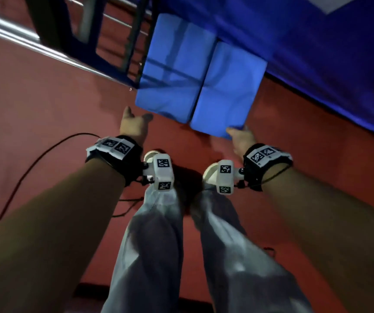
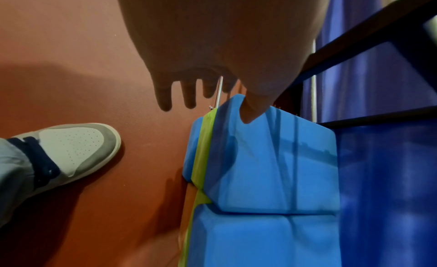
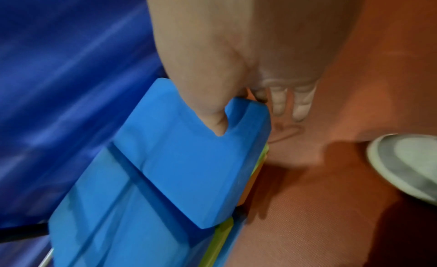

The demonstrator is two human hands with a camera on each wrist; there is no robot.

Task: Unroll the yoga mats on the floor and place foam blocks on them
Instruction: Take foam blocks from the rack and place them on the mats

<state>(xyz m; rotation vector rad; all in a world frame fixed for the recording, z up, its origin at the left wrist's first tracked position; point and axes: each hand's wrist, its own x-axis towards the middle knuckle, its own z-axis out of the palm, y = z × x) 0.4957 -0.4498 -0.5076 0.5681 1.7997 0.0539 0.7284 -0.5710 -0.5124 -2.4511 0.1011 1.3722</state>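
A red-brown mat (image 1: 46,105) with a fine woven texture covers the floor; two blue foam blocks (image 1: 200,75) lie on it side by side, edges touching, with green and orange layers showing beneath them in the wrist views; a grey-and-white shoe (image 2: 71,151) stands flat on the mat just beside the blocks; a thin black cable (image 1: 30,168) trails across it; a blue sheet (image 1: 317,64) borders the blocks' far side.
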